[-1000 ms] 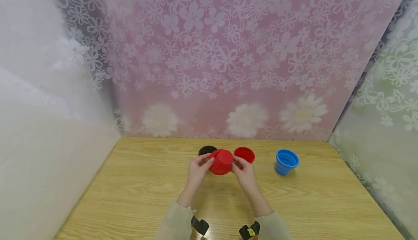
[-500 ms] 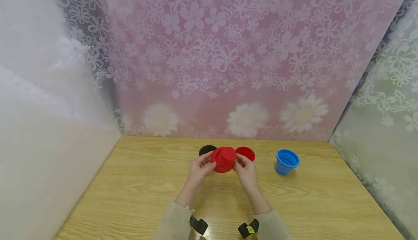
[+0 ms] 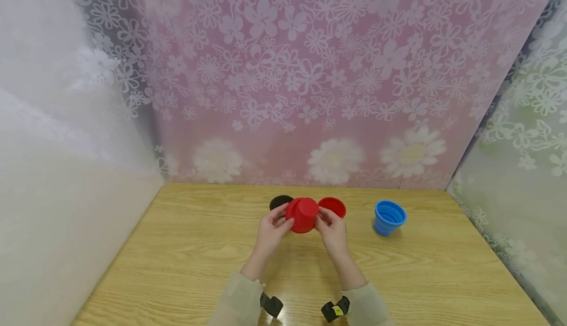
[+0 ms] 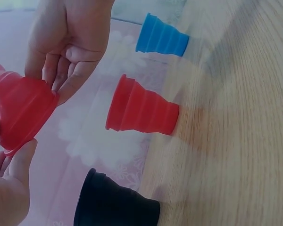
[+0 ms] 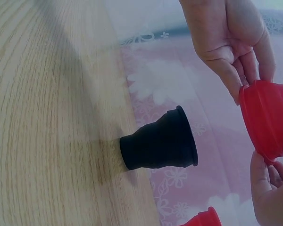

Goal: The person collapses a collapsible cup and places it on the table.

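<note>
My left fingers (image 3: 285, 226) and right fingers (image 3: 321, 225) pinch one upturned red cup (image 3: 303, 216) by its rim, tilted above the bench (image 3: 199, 262). Three more cups stand upright there: one black cup (image 5: 160, 141), one second red cup (image 4: 144, 108), one blue cup (image 3: 390, 217), its ribbed inner walls showing.

Both hands of the person are raised, one at each side of the held red cup (image 3: 305, 215). The left hand (image 3: 269, 227) is placed at the left of this cup, and its fingers (image 3: 278, 211) together with the thumb pinch the edge. The right hand (image 3: 333, 231), at the right of the cup, pinches it in a similar manner, with its fingers bent. The left forearm (image 3: 253, 267) and the right forearm (image 3: 352, 274) lean inward to the cup, while the pale sleeves (image 3: 236, 299) stay nearer to the body than the cup.
</note>
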`<state>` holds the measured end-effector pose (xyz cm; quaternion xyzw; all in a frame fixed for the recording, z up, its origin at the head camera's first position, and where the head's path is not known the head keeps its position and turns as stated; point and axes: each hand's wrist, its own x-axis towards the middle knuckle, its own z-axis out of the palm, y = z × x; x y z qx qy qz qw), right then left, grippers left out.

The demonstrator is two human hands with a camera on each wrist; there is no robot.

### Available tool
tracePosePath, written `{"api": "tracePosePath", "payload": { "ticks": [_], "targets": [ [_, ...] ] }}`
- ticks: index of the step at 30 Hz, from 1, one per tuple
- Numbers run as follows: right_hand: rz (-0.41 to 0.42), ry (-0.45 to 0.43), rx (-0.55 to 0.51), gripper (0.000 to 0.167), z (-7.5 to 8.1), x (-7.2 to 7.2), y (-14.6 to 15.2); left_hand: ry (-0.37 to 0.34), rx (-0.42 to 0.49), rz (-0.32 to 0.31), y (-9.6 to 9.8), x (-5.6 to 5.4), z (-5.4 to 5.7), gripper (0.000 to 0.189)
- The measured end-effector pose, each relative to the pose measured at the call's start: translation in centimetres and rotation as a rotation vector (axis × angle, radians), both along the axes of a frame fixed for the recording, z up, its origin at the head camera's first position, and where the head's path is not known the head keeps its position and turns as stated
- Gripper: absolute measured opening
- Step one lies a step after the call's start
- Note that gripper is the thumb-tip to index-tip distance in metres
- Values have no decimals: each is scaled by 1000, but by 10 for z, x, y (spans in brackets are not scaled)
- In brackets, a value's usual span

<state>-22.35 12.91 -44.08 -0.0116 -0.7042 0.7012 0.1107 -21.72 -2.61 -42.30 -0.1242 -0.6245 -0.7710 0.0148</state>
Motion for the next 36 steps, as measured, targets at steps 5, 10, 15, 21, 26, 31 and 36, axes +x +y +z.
{"api": "tracePosePath", "payload": {
  "ticks": [5,10,15,21,26,31,36],
  "targets": [
    [2,3,-16,28,0,2,-2,42,-33,75,3,2,2,40],
    [51,6,-109,34,-3,4,-4,41,-25,201,6,2,2,37],
    [103,-16,-219,39,-6,6,-8,-4,49,251,8,-6,-11,38],
    [91,-23,-259,38,-7,6,-10,-4,82,215,10,-9,-22,41],
    [59,-10,-263,36,-8,5,-9,3,94,183,11,-9,-24,37],
    [41,-2,-235,35,-11,4,-6,-50,83,168,9,-10,-25,30],
    [52,10,-202,32,-11,4,-3,-103,78,144,2,-12,-24,27]
  ]
}}
